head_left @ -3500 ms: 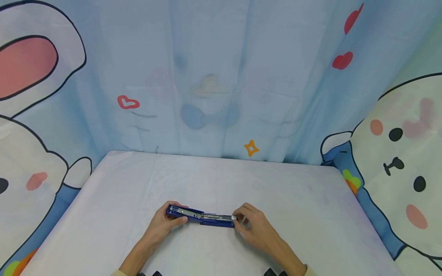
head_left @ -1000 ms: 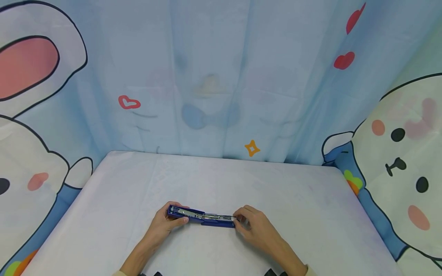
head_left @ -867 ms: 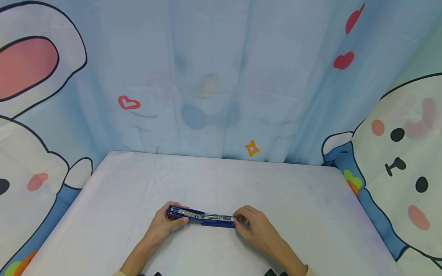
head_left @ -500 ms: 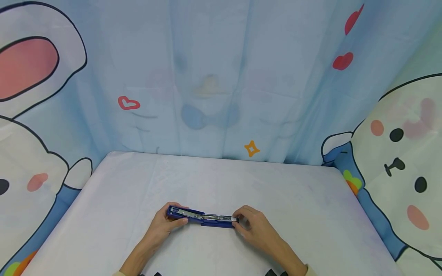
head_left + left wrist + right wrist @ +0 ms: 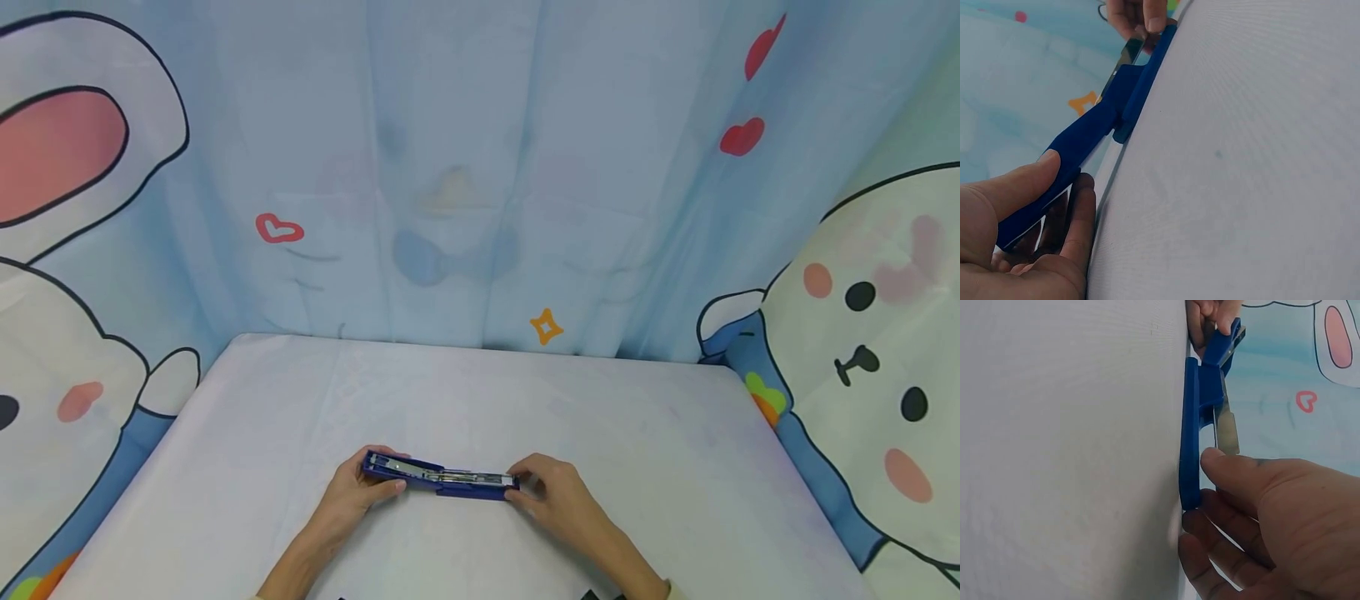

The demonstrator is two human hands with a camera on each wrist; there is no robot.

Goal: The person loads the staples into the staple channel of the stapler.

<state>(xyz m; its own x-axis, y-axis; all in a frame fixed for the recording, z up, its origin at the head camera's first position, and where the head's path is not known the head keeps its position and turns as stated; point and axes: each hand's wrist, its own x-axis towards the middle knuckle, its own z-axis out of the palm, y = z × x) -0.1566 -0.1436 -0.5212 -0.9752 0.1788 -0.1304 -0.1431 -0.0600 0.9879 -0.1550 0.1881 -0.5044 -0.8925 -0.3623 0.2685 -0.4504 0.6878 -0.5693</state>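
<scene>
A blue stapler (image 5: 438,481) lies spread open across both hands, its lid hinged back to the left and its metal staple channel (image 5: 476,478) facing up. My left hand (image 5: 358,483) grips the lid, the thumb along its near side and the fingers behind. At the other end, my right hand (image 5: 551,493) holds the front tip of the stapler between thumb and fingers. In the right wrist view, the thumb sits by the end of the metal channel (image 5: 1227,431), while fingers curl around the tip of the blue base (image 5: 1190,437). Whether staples lie in the channel cannot be made out.
A white cloth-covered table (image 5: 465,400) spreads under the hands. Behind it hangs a light blue curtain (image 5: 450,150) with printed hearts, and cartoon figures flank both sides. Small black objects (image 5: 590,595) show at the bottom edge near the right forearm.
My right fingertips have shifted slightly at the stapler's tip, so more of its dark blue end shows. The left hand keeps its grip. The whole head view has moved down a little.
</scene>
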